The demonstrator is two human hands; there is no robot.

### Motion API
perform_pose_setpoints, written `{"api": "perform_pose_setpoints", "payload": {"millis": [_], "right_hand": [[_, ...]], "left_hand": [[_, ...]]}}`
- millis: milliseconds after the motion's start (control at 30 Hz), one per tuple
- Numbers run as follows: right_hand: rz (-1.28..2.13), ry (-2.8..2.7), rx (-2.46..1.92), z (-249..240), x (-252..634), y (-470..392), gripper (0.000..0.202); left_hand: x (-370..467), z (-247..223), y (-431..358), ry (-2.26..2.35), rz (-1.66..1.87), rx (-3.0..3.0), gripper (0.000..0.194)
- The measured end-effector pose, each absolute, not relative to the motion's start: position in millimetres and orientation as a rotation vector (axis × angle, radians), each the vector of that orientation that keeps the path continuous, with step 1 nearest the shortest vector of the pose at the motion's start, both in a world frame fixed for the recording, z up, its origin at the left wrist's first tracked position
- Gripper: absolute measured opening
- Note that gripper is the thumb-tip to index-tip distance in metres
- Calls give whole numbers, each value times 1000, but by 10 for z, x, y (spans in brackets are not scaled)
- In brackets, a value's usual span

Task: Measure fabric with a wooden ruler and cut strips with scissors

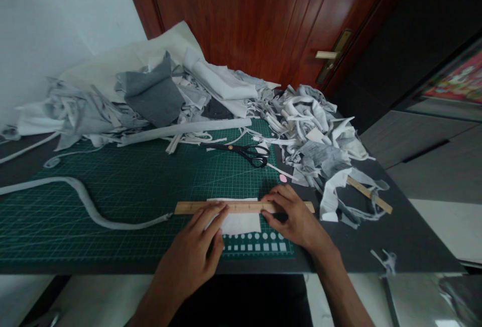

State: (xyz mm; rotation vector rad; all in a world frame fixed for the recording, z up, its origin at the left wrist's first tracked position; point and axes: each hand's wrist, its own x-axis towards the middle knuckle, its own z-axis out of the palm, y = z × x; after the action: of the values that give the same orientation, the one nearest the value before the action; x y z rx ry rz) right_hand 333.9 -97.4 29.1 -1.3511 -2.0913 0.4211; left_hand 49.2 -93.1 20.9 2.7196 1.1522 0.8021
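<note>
A wooden ruler [243, 207] lies crosswise over a small white piece of fabric [241, 224] near the front of the green cutting mat [139, 166]. My left hand [198, 244] rests with its fingers stretched out, the tips touching the ruler at about its middle. Toward the ruler's right end, my right hand [291, 214] grips it, fingers along the far edge and thumb along the near one. The fabric shows on both sides of the ruler; my left fingers cover part of its left side. Black-handled scissors [241, 150] lie farther back on the mat.
Grey and white fabric scraps [150, 91] are heaped along the back, with more scraps [312, 126] at the right. A long grey fabric strip [86, 201] curves across the left. Another wooden stick [369, 195] sits among the right-hand scraps. A wooden door [241, 20] stands behind.
</note>
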Motion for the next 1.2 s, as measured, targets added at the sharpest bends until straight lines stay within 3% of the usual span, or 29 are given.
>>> {"api": "perform_pose_setpoints", "payload": {"millis": [200,400,667,933,1200], "right_hand": [[354,-2058,-1422,326,3329,-997,15],[77,-1665,-1666,248,3424,-871,26],[-121,-1704,-1814,97,3538,-658,32],[-24,-1794,-1719,167,3585,-532,11],[149,-1857,-1598,236,3459,-489,9]], "left_hand": [[493,189,-911,1152,777,2766,57],[478,162,-920,1129,805,2817,55],[488,131,-929,1112,787,2821,54],[480,88,-949,1125,780,2822,52],[495,107,-970,1141,757,2803,53]]}}
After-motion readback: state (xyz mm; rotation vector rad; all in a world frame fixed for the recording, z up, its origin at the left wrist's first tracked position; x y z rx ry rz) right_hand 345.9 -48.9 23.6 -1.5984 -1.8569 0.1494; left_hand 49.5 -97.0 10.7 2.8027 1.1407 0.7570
